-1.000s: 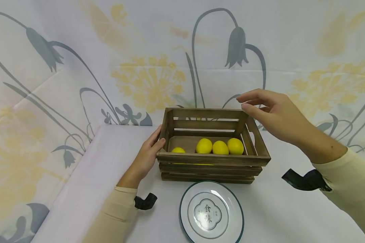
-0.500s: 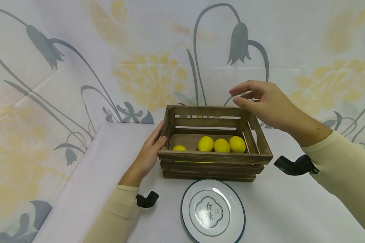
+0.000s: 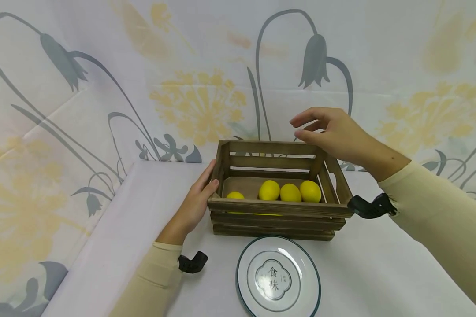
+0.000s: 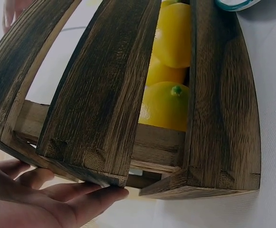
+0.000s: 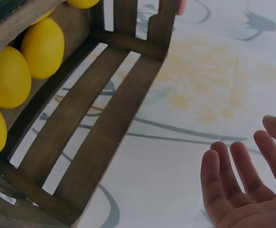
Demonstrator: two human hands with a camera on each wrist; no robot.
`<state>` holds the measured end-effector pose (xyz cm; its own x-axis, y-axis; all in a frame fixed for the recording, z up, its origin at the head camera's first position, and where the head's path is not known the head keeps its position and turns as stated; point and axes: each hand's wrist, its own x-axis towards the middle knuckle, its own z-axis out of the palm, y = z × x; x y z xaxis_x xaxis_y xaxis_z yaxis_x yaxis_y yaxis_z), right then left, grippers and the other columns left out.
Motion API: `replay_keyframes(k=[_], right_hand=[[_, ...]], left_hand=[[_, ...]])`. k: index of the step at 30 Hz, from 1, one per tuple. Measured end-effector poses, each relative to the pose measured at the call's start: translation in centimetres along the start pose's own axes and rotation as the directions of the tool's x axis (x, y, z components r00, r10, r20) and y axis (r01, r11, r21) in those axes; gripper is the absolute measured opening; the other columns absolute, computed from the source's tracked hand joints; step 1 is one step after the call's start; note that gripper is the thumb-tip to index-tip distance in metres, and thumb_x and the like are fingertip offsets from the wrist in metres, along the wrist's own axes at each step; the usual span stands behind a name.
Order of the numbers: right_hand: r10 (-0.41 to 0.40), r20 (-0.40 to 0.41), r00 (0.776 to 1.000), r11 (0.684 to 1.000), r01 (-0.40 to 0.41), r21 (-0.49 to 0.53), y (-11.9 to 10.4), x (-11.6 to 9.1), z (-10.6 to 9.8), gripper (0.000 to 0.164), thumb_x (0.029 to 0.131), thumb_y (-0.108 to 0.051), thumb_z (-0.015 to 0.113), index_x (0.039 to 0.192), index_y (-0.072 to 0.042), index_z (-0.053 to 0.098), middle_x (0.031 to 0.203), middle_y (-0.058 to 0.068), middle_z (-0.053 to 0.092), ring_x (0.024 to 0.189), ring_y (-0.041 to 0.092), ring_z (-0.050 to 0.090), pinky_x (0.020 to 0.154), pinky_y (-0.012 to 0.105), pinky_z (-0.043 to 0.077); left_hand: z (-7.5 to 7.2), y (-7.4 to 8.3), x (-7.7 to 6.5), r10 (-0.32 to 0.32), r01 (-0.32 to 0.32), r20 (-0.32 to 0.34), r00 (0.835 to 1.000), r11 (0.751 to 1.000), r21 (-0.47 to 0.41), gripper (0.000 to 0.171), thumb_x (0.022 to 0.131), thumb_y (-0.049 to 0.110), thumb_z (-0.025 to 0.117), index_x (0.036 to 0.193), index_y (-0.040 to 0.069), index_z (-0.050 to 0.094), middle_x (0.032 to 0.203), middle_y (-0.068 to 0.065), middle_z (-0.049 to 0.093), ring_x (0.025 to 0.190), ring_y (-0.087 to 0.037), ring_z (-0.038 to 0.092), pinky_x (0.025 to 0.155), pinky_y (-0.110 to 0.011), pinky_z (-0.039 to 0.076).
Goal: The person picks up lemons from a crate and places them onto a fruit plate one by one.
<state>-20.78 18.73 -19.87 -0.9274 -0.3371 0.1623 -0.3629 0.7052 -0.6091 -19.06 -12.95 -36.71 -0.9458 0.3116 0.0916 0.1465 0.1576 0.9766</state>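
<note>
A brown slatted wooden crate (image 3: 277, 207) stands on the white table with several yellow lemons (image 3: 269, 190) inside, most of them toward its right half. My left hand (image 3: 194, 202) rests against the crate's left end, the fingers stretched along the outside of the wood. In the left wrist view, its fingertips touch the ends of the slats, and lemons (image 4: 164, 104) show through a gap. Above the crate's back right corner hovers my right hand (image 3: 327, 132), its fingers loosely bent and nothing in them. The right wrist view shows those fingers apart from the crate (image 5: 95, 118).
A round white plate (image 3: 247, 264) with a dark teal rim and printed characters lies just in front of the crate. Behind stands a floral-patterned cloth backdrop (image 3: 206, 105). Black mounts (image 3: 193, 262) sit at both wrists.
My right hand has drifted left and slightly upward over the crate's back right corner. The left hand stays at the crate's left end; crate, lemons and plate look unmoved.
</note>
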Motion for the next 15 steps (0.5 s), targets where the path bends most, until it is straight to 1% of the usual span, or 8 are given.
replay_keyframes(k=[2, 4, 9, 15], right_hand=[[-0.002, 0.007, 1.000, 1.000, 0.002, 0.004, 0.1, 0.3, 0.1, 0.033, 0.099, -0.028, 0.063, 0.129, -0.015, 0.064, 0.133, 0.004, 0.062, 0.118, 0.025, 0.064, 0.092, 0.036, 0.053], [-0.005, 0.020, 1.000, 1.000, 0.005, 0.009, 0.4, 0.6, 0.3, 0.034, 0.099, -0.027, 0.064, 0.129, -0.014, 0.064, 0.134, 0.006, 0.062, 0.118, 0.027, 0.063, 0.091, 0.035, 0.053], [-0.026, 0.045, 0.999, 1.000, 0.027, -0.001, 0.9, 1.1, 0.7, 0.034, 0.098, -0.024, 0.065, 0.130, -0.012, 0.064, 0.135, 0.008, 0.062, 0.118, 0.029, 0.063, 0.093, 0.042, 0.054], [-0.050, 0.066, 0.997, 0.999, 0.051, -0.014, 0.9, 2.0, 1.0, 0.034, 0.097, -0.022, 0.066, 0.130, -0.012, 0.064, 0.135, 0.009, 0.062, 0.116, 0.029, 0.064, 0.095, 0.045, 0.053]], left_hand=[[0.1, -0.1, 0.0, -0.004, 0.004, 0.001, 1.000, 1.000, -0.002, 0.057, 0.109, 0.034, 0.038, 0.160, 0.039, 0.014, 0.167, 0.015, 0.007, 0.156, -0.018, -0.001, 0.124, -0.058, 0.006], [0.2, -0.1, 0.0, -0.011, 0.011, 0.005, 1.000, 1.000, -0.004, 0.056, 0.109, 0.032, 0.037, 0.160, 0.039, 0.014, 0.167, 0.015, 0.007, 0.156, -0.018, -0.001, 0.124, -0.058, 0.006], [0.3, -0.2, -0.2, -0.011, 0.011, 0.017, 1.000, 1.000, 0.002, 0.057, 0.109, 0.032, 0.037, 0.160, 0.038, 0.013, 0.167, 0.014, 0.006, 0.156, -0.018, -0.001, 0.125, -0.057, 0.005], [0.4, 0.1, -0.2, 0.004, -0.004, 0.014, 1.000, 1.000, 0.012, 0.057, 0.109, 0.032, 0.037, 0.161, 0.038, 0.012, 0.167, 0.014, 0.006, 0.157, -0.019, -0.001, 0.124, -0.058, 0.006]])
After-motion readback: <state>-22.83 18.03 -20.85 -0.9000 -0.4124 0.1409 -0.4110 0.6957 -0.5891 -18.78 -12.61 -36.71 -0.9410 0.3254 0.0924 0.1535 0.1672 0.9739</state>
